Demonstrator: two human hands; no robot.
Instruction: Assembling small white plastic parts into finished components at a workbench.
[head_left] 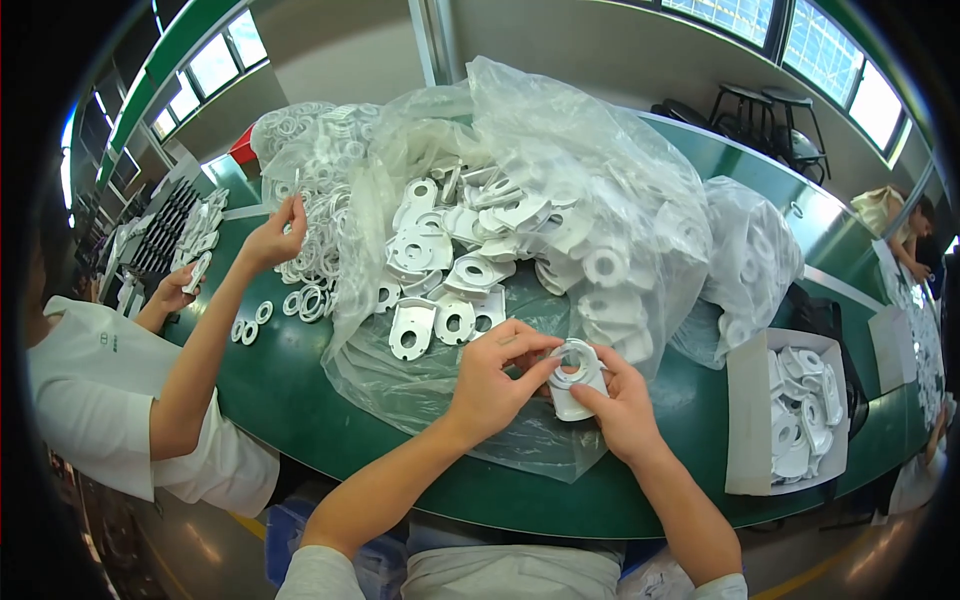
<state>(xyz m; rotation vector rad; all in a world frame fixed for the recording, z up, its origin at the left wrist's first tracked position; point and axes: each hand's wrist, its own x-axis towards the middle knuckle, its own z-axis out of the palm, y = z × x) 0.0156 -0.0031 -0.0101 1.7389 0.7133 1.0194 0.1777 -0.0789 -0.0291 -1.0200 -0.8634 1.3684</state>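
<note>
In my right hand (622,408) is a white plastic housing (572,403), flat-bodied with a round opening at its upper end. The right thumb presses on its front face and the fingers wrap behind. My left hand (497,378) is closed, its thumb and fingertips pinching the left rim of that round opening. Whether a separate ring sits in those fingertips I cannot make out. Both hands are just above the front part of a clear plastic bag (400,385). Beyond them, similar white housings (410,328) spill from the bag in a loose heap.
A white box (740,440) of similar parts stands at the right, beside another filled bag (750,255). White rings (312,300) are piled at the left on the green table (290,395). Close on the left, a co-worker (130,385) handles white parts; more people are at the far right.
</note>
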